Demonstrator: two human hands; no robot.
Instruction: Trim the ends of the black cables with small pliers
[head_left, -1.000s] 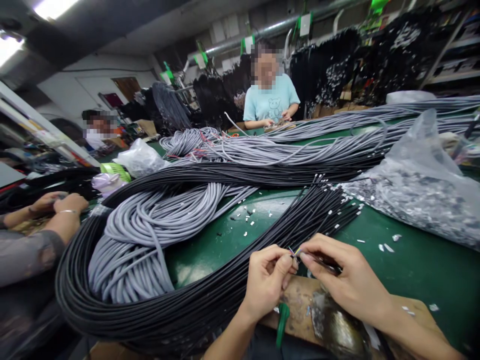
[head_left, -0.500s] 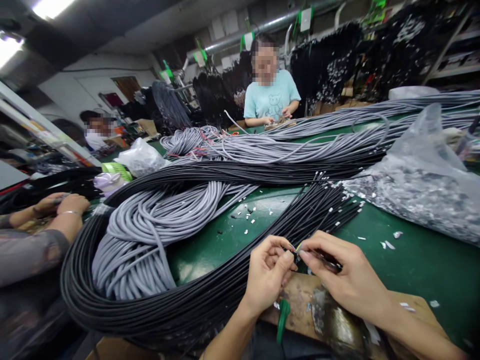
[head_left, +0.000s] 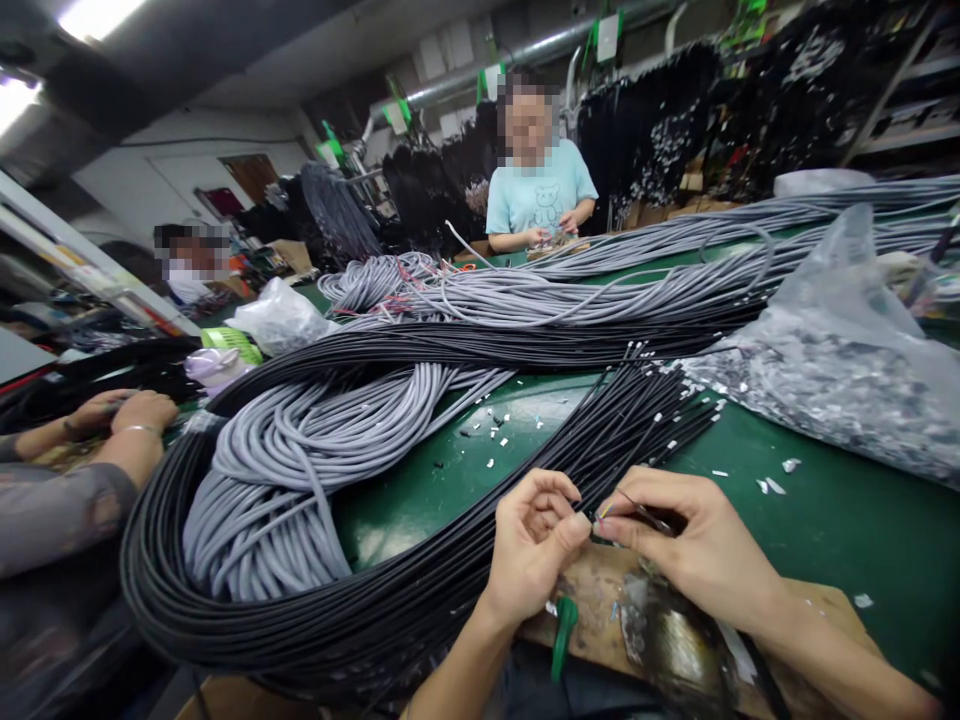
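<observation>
Far off to the left of the grip, a co-worker's hands (head_left: 142, 410) were busy close together. Nearer, the grey cable coil (head_left: 300, 430) lay inside the curve of the black cable bundle (head_left: 337, 615), which swept over the green desk (head_left: 409, 515) and passed just behind both hands.

The change was in the left hand (head_left: 529, 560). A moment earlier its thumb and fingers had met the other hand's at the wires; now its index finger had lifted away from the thumb, the rest half curled. I couldn't tell whether that grip kept anything in its folds. Below it were a green piece (head_left: 564, 635) and the worn board (head_left: 592, 590).

The coloured wires (head_left: 606, 509) showed at the fingertips of the right hand (head_left: 709, 550), beside the left thumb, where before they had spanned the two hands. So, as I judged it, the right grip alone was minding them. It was closed around a slim dark tool (head_left: 652, 517), whose thin tip now angled up more plainly. Beyond it, to the right, sagged a clear bag of small pieces (head_left: 847, 370).
</observation>
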